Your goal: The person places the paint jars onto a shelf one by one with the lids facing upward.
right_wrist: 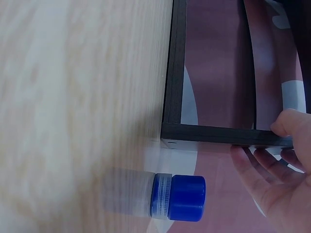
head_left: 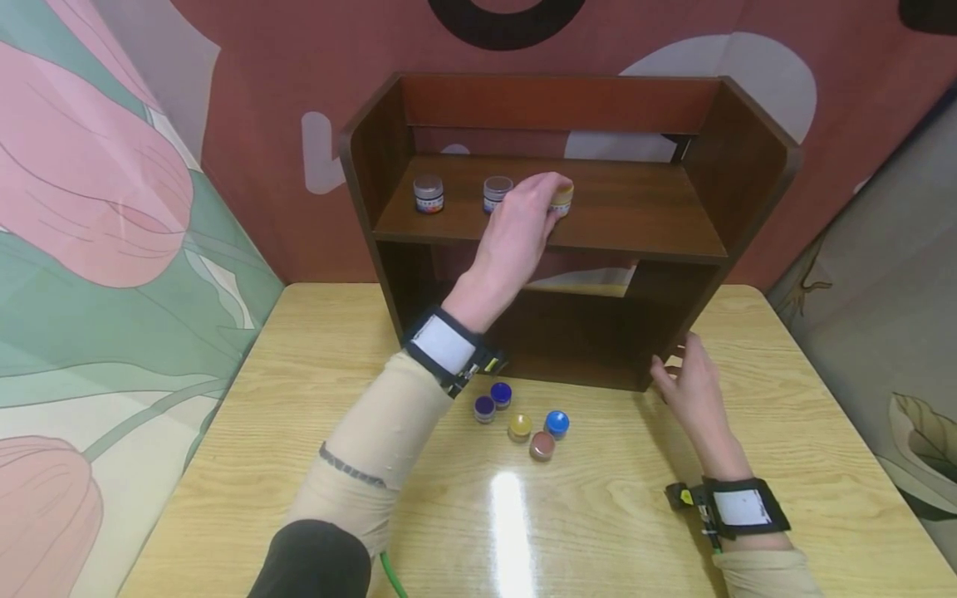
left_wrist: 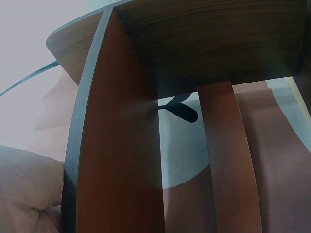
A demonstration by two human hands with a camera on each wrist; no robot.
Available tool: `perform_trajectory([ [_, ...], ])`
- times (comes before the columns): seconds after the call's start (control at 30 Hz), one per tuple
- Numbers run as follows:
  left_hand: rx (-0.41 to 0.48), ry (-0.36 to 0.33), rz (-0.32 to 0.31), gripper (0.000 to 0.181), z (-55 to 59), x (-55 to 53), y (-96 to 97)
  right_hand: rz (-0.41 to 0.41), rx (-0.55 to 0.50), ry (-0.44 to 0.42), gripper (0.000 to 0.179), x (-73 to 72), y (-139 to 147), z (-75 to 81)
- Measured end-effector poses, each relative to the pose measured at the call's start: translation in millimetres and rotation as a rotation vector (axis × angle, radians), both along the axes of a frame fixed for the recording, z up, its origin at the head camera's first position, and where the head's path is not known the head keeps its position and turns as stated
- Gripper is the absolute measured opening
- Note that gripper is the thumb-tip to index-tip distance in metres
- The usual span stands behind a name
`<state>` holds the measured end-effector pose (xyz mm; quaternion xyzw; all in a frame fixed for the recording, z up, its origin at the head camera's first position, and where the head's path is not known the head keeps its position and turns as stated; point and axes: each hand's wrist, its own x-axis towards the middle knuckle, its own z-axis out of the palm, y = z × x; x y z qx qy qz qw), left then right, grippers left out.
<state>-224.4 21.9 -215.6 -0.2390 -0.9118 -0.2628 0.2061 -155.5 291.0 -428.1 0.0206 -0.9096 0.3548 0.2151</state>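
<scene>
Your left hand [head_left: 516,232] pinches a round yellow-topped jar [head_left: 563,200]; lower, your right hand [head_left: 697,394] grips a brown wooden shelf [head_left: 628,208].

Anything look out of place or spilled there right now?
One possible stray: a blue-capped jar stands upright on the table just outside the shelf unit, near the right hand, apart from the five small jars clustered in front. I see no spill or damage.
</scene>
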Motion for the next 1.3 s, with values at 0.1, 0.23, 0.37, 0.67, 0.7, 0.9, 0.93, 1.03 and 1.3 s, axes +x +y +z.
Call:
perform_trajectory([
  [0.1,0.005,-0.003,-0.001,0.038,-0.4,-0.7,0.0,0.000,0.004,-0.001,0.039,-0.2,0,-0.5],
  [0.23,0.001,-0.013,0.007,0.042,0.5,-0.8,0.2,-0.001,0.015,-0.002,0.040,-0.2,1,-0.8],
  [0.37,0.001,0.010,0.002,0.046,-0.2,-0.7,-0.3,-0.002,0.020,-0.003,0.040,-0.1,1,-1.0],
  [0.67,-0.057,0.115,0.003,0.048,-1.9,2.9,-1.4,-0.004,0.020,-0.006,0.039,-0.5,1,-1.3],
  [0.7,-0.065,0.128,0.004,0.048,-2.1,3.3,-1.6,-0.004,0.021,-0.008,0.039,-0.6,1,-1.3],
  [0.9,-0.096,0.186,0.008,0.050,-3.6,6.6,-4.1,-0.004,0.018,-0.014,0.040,-0.9,1,-1.6],
  [0.93,-0.100,0.192,0.010,0.050,-3.6,7.3,-4.7,-0.003,0.017,-0.014,0.040,-1.0,1,-1.6],
  [1.03,-0.106,0.208,0.014,0.051,-3.7,10.5,-6.9,-0.002,0.011,-0.013,0.039,-1.2,1,-2.0],
  [1.3,-0.054,0.309,-0.029,0.041,-10.9,23.3,-25.3,0.006,0.001,-0.004,0.039,-1.8,2,-1.0],
])
